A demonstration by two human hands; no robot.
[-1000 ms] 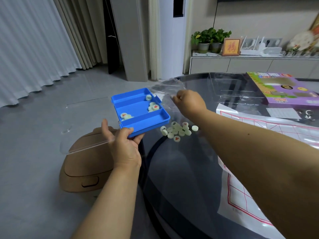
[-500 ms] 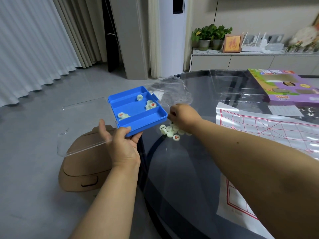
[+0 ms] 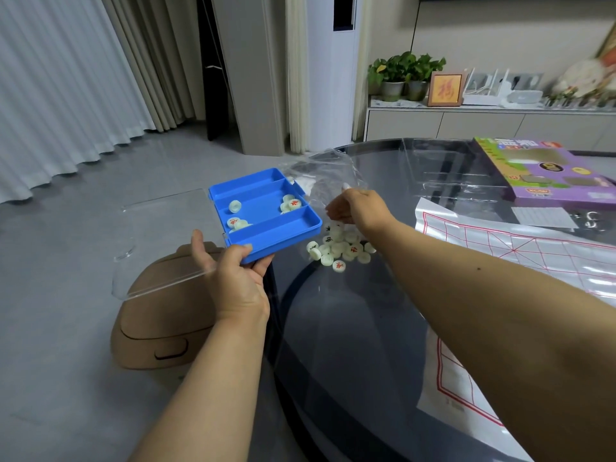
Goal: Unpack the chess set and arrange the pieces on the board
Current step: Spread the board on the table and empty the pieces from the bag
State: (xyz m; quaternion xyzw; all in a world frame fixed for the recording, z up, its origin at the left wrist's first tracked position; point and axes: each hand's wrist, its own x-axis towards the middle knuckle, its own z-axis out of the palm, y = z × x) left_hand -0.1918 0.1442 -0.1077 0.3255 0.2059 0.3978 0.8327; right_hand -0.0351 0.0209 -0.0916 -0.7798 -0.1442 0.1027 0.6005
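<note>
Left hand (image 3: 238, 281) gripped the near corner of the blue tray (image 3: 266, 215), thumb on top and fingers curled beneath, holding it off the bench (image 3: 350, 328) edge and tipped toward the right hand; judged so the remaining pieces would slide out toward the pile. Clear lid (image 3: 160, 241) hung open on the tray's far side from the right hand, out over the floor. Right hand (image 3: 358, 208) hovered just above the pile (image 3: 340, 250), just beside the tray's lower edge, fingers loosely bent and pointing at the tray, holding nothing visible; likely placed to catch or steer falling pieces. A few pieces (image 3: 290, 204) lay left in the tray, some at the end away from the left hand, some nearer its thumb. Pieces were small pale greenish-white discs with red or dark characters on top, heaped loosely, some face down. Crumpled clear bag (image 3: 326, 175) lay beyond the right hand. Board (image 3: 516, 258), a white sheet with red grid lines, lay flat alongside the right forearm, no pieces on it. Purple box (image 3: 546, 175) sat past the board.
</note>
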